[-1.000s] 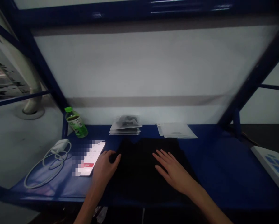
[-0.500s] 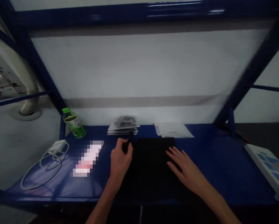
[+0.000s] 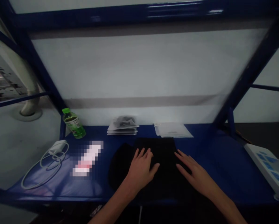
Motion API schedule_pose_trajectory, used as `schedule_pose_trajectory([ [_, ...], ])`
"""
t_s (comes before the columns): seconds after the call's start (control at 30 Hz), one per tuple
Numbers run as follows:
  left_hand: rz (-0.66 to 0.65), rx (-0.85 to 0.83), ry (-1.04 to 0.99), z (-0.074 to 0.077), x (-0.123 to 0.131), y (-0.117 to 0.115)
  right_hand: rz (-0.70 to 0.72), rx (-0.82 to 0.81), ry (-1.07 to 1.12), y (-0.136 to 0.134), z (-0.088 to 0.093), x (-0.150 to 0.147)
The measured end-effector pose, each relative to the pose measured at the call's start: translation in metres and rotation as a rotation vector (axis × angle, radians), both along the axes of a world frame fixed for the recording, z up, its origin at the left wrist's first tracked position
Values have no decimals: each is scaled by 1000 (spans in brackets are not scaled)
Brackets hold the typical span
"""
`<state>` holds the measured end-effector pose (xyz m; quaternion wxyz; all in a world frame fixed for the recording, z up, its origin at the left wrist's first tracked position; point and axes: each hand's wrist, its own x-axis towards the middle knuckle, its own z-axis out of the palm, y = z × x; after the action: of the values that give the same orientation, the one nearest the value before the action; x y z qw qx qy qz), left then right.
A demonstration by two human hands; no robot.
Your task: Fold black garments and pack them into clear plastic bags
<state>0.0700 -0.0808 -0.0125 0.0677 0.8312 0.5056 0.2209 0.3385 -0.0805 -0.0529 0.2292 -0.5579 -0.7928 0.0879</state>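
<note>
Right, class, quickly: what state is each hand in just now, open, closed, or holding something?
Left hand: open, palm flat on the black garment, holding nothing.
Right hand: open, fingers spread on the same garment, holding nothing.

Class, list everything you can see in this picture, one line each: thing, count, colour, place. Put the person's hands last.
black cloth: one, black, middle of the shelf, under both hands
bottle: one, green cap and label, back left
charger with cable: one, white, left end
phone: one, whitish with a red patch, between cable and cloth
packed bags: small stack, clear with dark contents, behind the cloth
flat bags: a few, clear, right of that stack
box: one, white with blue patches, far right
shelf: one, blue, under the cloth
left hand: one, open, flat on the cloth
right hand: one, open, flat on the cloth
</note>
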Motion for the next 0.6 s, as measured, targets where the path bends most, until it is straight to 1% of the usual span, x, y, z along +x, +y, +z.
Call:
schedule_pose_trajectory([
  [0.07, -26, -32, -89, 9, -7, -3, -2, 1, 5, -1, 1, 0],
  [0.13, 13, -2, -219, 18, -16, -3, -3, 0, 8, -2, 1, 0],
  [0.2, 137, 62, -332, 24, -29, 0, -11, -5, 10, -3, 3, 0],
  [0.23, 215, 73, -353, 26, -35, 2, -14, -9, 10, -4, 3, 0],
  [0.3, 352, 3, -317, 26, -47, 7, -16, -18, 5, -4, 4, -1],
  [0.37, 423, -134, -241, 24, -55, 10, -18, -22, 0, -4, 3, -1],
  [0.43, 431, -227, -203, 20, -57, 12, -22, -15, 1, -3, 2, -1],
  [0.47, 426, -244, -204, 19, -55, 12, -23, -10, 2, -3, 2, -1],
  [0.6, 416, -231, -313, 19, -45, 11, -21, -5, 18, -4, 3, -2],
])
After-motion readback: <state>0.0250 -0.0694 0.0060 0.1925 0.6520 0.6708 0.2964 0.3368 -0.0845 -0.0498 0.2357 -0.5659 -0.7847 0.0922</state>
